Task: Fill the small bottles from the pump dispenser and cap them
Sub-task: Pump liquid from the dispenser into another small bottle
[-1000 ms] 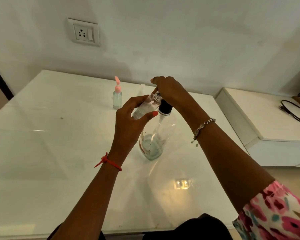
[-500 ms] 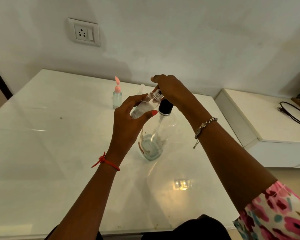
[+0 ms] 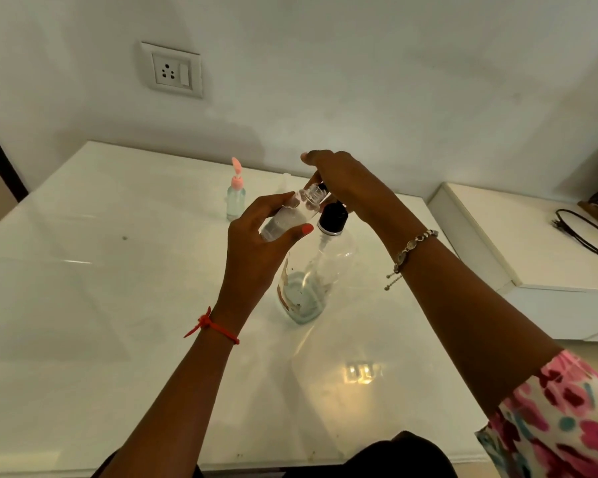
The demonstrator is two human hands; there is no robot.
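While the white table (image 3: pixel 83 305) carries the nearly drained pump dispenser (image 3: pixel 320 270), the right hand (image 3: pixel 346 181) curls over its pump head and the left hand (image 3: pixel 256 243) grips the small bottle (image 3: pixel 290 215), tilted, open neck at the nozzle. Judged best: press slowly and fully, neck tight under the spout, bottle steady. A pink-capped bottle (image 3: pixel 236 201) stands behind, apart.

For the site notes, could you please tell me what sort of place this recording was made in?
Probably a room in a home, not a workshop: a glossy white table against a plain wall with a socket, and a low white cabinet carrying a black cable.
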